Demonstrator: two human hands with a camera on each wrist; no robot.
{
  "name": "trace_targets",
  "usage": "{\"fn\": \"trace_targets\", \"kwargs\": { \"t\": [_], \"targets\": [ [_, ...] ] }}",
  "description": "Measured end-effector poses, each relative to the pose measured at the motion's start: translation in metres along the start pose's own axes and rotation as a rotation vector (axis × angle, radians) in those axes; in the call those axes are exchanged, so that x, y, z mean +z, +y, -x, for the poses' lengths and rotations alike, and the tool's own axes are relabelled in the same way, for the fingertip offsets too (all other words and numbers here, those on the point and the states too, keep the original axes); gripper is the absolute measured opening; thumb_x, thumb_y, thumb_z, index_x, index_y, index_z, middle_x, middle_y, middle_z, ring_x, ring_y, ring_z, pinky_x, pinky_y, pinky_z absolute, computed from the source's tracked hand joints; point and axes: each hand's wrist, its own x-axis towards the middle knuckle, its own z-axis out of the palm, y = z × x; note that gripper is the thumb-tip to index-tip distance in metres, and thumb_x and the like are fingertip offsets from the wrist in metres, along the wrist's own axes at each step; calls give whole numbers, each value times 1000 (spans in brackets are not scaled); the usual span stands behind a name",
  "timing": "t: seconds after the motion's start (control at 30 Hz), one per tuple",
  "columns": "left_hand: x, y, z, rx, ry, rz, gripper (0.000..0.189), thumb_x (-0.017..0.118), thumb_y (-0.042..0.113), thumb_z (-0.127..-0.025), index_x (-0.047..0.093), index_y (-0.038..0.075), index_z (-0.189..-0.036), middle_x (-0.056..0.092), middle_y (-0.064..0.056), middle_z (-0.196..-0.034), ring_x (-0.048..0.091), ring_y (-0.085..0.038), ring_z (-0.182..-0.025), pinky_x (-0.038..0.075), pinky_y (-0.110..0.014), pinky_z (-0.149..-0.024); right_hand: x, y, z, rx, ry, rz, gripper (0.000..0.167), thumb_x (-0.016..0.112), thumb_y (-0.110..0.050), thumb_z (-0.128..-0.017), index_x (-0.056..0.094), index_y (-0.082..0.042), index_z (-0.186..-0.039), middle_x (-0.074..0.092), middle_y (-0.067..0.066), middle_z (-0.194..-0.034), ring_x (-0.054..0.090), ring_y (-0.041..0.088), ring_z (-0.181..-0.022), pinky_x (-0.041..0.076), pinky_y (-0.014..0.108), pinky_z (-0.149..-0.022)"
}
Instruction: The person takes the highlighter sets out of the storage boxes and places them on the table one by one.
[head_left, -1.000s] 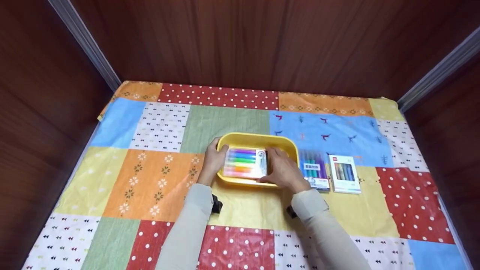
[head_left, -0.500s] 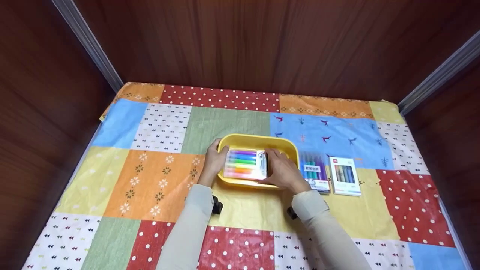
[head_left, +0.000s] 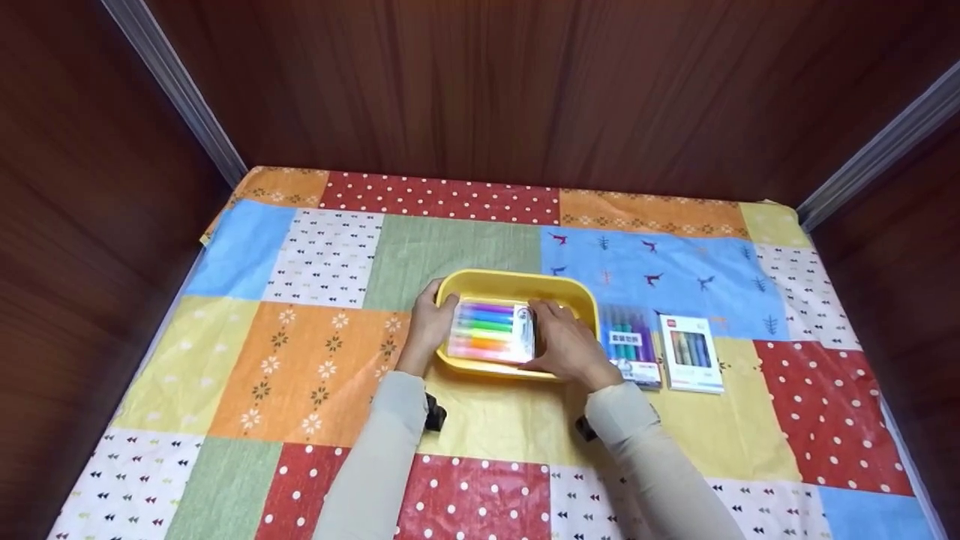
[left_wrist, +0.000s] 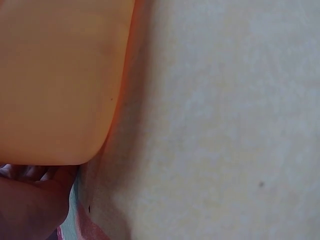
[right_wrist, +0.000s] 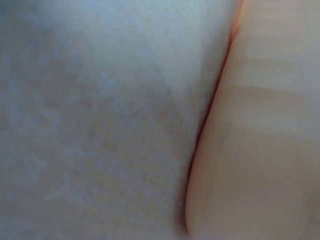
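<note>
A yellow plastic bin (head_left: 517,281) stands mid-table, and my left hand (head_left: 427,330) grips its left end, thumb over the rim. In the left wrist view, fingers (left_wrist: 57,177) of that hand curl against the end of the bin wall (left_wrist: 55,85). Inside lies a clear pack of rainbow-coloured markers (head_left: 487,330), turned sideways. My right hand (head_left: 568,343) reaches over the bin's near right rim and holds the pack's right end, thumb on the near side, fingers on the far side. The right wrist view shows only the bin's outer wall (right_wrist: 260,150) and cloth.
Close to the bin's right end lies a clear pack of purple and green pens (head_left: 630,349), partly behind the right wrist. Beside it is a white windowed box of pens (head_left: 691,352). A patchwork cloth (head_left: 300,375) covers the table. Brown wooden panels (head_left: 480,90) enclose the back and sides.
</note>
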Motion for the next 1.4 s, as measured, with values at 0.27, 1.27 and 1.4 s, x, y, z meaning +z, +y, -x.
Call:
{"fn": "trace_targets", "kwargs": {
  "t": [0.27,1.27,1.4],
  "targets": [
    [0,1,0,2,-13,-4,36,51,17,-104,56,9,-139,64,-15,-128,61,-25,-109,51,-42,-98,0,0,1,6,-6,-14,102,88,-39,-76,32,-16,-158,36,11,-163,33,39,-150,25,61,-121],
    [0,1,-2,4,-4,-9,37,53,16,-102,57,10,-138,65,-15,-127,63,-25,-108,51,-42,-99,-1,0,0,-13,-10,-22,102,89,-37,-75,32,-14,-157,41,12,-158,46,34,-141,37,55,-117],
    [1,-2,-1,8,-5,-8,36,53,18,-102,58,10,-137,66,-14,-126,63,-24,-105,52,-41,-96,1,2,0,-41,22,-2,101,90,-38,-73,37,-11,-154,46,14,-152,50,34,-135,40,55,-114]
  ]
}}
